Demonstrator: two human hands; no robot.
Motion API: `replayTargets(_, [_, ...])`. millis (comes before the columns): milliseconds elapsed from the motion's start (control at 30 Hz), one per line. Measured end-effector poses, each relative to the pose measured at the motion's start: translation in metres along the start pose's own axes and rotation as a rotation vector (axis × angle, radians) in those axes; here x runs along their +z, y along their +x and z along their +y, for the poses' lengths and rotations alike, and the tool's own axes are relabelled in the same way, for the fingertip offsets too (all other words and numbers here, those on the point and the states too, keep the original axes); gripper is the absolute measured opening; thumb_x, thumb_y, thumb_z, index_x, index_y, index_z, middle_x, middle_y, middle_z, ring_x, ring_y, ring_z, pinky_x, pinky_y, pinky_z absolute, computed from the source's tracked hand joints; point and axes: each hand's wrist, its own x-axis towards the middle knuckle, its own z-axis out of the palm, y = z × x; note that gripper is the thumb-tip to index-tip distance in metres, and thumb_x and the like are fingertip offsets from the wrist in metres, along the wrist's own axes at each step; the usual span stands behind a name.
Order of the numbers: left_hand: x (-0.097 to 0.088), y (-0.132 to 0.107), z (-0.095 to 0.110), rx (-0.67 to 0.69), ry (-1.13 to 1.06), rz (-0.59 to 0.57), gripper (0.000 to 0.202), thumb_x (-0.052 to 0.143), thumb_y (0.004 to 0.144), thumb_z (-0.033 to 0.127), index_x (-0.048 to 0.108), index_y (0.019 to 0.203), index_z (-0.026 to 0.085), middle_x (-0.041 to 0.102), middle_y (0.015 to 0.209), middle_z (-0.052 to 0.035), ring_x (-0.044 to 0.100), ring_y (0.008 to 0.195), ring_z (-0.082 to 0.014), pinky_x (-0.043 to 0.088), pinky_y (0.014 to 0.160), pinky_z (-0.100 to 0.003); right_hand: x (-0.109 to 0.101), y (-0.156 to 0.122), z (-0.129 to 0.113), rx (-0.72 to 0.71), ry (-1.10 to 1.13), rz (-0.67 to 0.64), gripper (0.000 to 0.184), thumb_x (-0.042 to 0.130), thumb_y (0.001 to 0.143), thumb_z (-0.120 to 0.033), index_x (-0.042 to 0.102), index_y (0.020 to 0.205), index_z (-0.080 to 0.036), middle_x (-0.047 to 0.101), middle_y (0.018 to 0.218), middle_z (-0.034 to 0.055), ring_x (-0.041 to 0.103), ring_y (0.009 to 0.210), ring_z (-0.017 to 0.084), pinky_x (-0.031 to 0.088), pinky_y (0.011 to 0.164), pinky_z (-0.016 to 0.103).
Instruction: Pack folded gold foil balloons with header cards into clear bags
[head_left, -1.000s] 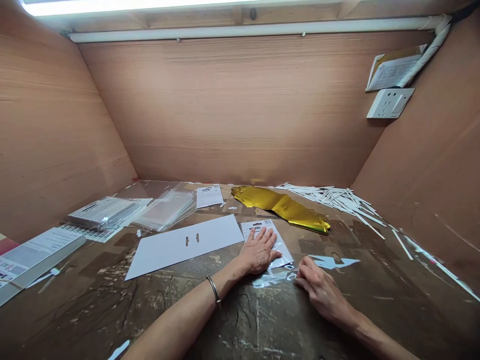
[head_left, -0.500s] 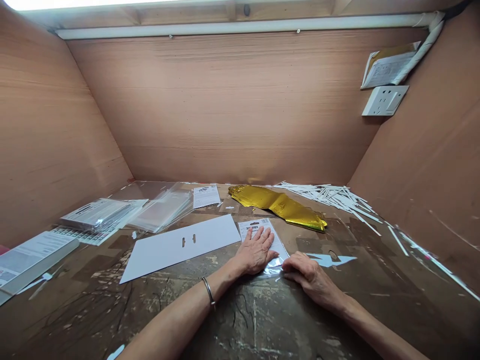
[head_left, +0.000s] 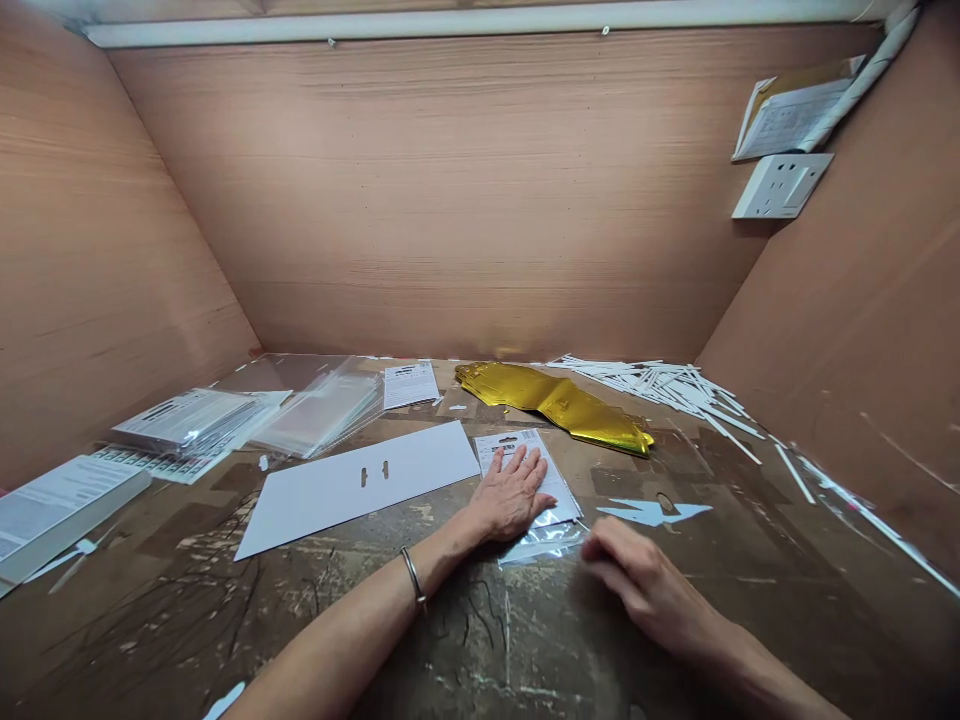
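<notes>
My left hand (head_left: 514,495) lies flat with fingers spread, pressing a printed card in a clear plastic bag (head_left: 551,470) onto the table. The bag's clear flap (head_left: 544,543) sticks out past the card's near edge. My right hand (head_left: 626,570) is just right of that flap, fingers curled together and a little blurred. What they pinch, if anything, is hidden. Beside the bagged card on the left lies a long white card (head_left: 360,490) with two hang slots.
Gold foil sheets (head_left: 555,405) and a heap of thin white strips (head_left: 660,390) lie at the back. On the left are clear bags (head_left: 319,410), packed cards (head_left: 184,420) and a stack of printed cards (head_left: 67,510). A pale scrap (head_left: 652,511) lies right. Wooden walls enclose the table.
My right hand has moved slightly right and toward me, away from the bag's flap, which now shows more fully. My left hand stays on the bagged card. The view has tilted down a little.
</notes>
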Motion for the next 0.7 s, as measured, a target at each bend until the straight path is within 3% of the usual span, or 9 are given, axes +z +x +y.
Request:
replayTargets(100, [-0.001, -0.001, 0.002, -0.003, 0.002, -0.033, 0.060, 0.012, 0.086, 0.051, 0.016, 0.134, 0.015, 0.016, 0.141, -0.0087, 0.006, 0.129, -0.0254, 0.007, 0.101, -0.050, 0.004, 0.013, 0.010, -0.093, -0.182, 0.128, 0.012, 0.044, 0.081, -0.015, 0.054, 0.087, -0.020, 0.052, 0.085, 0.0047, 0.045, 0.082, 0.018, 0.037, 0.072, 0.031])
replayTargets(400, [0.001, -0.017, 0.013, 0.034, -0.025, 0.000, 0.060, 0.010, 0.086, 0.050, 0.018, 0.133, 0.015, 0.016, 0.141, -0.0081, 0.007, 0.129, -0.0247, 0.006, 0.102, -0.048, 0.023, 0.014, 0.022, -0.342, -0.428, 0.078, 0.028, 0.027, 0.085, -0.009, 0.052, 0.074, -0.014, 0.052, 0.077, 0.0079, 0.040, 0.072, 0.017, 0.033, 0.067, 0.032])
replayTargets(600, [0.000, -0.020, 0.014, 0.068, -0.029, 0.005, 0.060, 0.008, 0.086, 0.051, 0.018, 0.133, 0.016, 0.016, 0.141, -0.0076, 0.008, 0.129, -0.0242, 0.005, 0.102, -0.047, 0.026, 0.011, 0.009, -0.235, -0.384, 0.036, 0.021, 0.032, 0.081, -0.006, 0.048, 0.070, -0.014, 0.051, 0.074, 0.0077, 0.041, 0.071, 0.017, 0.033, 0.064, 0.031])
replayTargets(700, [-0.001, -0.020, 0.014, 0.073, -0.040, 0.007, 0.060, 0.008, 0.086, 0.051, 0.020, 0.133, 0.016, 0.018, 0.141, -0.0081, 0.009, 0.129, -0.0245, 0.005, 0.102, -0.047, 0.020, -0.011, -0.014, -0.158, -0.198, -0.094, 0.018, 0.035, 0.081, -0.007, 0.047, 0.070, -0.016, 0.053, 0.075, 0.0047, 0.045, 0.071, 0.015, 0.037, 0.064, 0.028])
